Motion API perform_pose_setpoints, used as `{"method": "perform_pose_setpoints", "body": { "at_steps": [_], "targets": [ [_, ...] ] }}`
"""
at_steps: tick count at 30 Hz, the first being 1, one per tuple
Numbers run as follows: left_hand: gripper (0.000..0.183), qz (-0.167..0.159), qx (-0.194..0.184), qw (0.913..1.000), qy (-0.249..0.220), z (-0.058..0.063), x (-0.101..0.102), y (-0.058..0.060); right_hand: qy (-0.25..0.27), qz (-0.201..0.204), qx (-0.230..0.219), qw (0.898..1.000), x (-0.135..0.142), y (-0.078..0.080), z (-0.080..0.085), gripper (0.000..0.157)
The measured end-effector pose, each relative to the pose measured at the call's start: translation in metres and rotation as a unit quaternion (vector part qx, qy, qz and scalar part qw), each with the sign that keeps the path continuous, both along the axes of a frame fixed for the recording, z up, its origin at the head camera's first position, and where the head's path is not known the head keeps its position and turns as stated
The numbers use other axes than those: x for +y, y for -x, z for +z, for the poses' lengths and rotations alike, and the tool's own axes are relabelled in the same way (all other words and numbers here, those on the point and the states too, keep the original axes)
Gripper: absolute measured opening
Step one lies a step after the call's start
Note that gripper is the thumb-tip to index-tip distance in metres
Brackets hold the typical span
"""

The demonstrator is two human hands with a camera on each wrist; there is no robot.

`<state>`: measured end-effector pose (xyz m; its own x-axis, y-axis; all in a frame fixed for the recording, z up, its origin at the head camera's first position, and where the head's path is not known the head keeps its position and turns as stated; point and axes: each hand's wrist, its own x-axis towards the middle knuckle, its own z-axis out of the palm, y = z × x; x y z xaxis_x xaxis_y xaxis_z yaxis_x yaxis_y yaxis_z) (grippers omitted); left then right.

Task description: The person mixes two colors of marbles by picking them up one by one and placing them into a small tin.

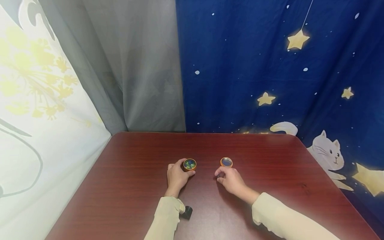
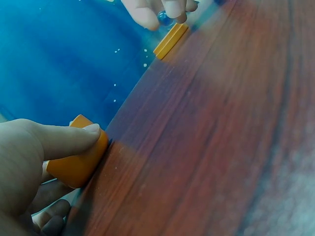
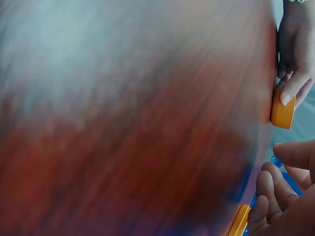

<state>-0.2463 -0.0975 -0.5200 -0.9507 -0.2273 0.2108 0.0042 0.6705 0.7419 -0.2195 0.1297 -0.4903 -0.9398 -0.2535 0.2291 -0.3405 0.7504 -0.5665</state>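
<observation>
My left hand point(image 1: 176, 175) grips a small round orange tin point(image 2: 78, 164) that stands on the table, thumb on one side and fingers on the other. Green and blue glass marbles point(image 1: 189, 164) show inside the uncovered tin in the head view. To the right, my right hand point(image 1: 234, 181) pinches a blue glass marble point(image 2: 165, 18) between thumb and fingertip, above the table. Just beyond that hand lies the tin's orange-rimmed lid point(image 1: 226, 162), which has a see-through middle; the hand overlaps its near edge in the head view.
The dark red wooden table point(image 1: 144, 150) has rounded far corners. Behind it hang a grey curtain point(image 1: 150, 66) and a blue star-patterned curtain point(image 1: 228, 66); a white printed cloth point(image 1: 45, 133) is at left. A black block point(image 1: 187, 212) sits at the left sleeve cuff.
</observation>
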Motion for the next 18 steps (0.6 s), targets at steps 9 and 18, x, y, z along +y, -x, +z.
{"method": "perform_pose_setpoints", "body": {
  "at_steps": [9,18],
  "targets": [
    [0.067,-0.003,0.001,1.0000,0.001,0.000,0.000,0.001,0.042,-0.004,-0.001,0.999,-0.008,-0.001,-0.002,0.021],
    [0.067,-0.004,0.005,1.0000,0.002,0.000,0.000,0.001,0.088,0.003,-0.004,0.996,-0.018,0.003,-0.001,0.022]
  ]
}}
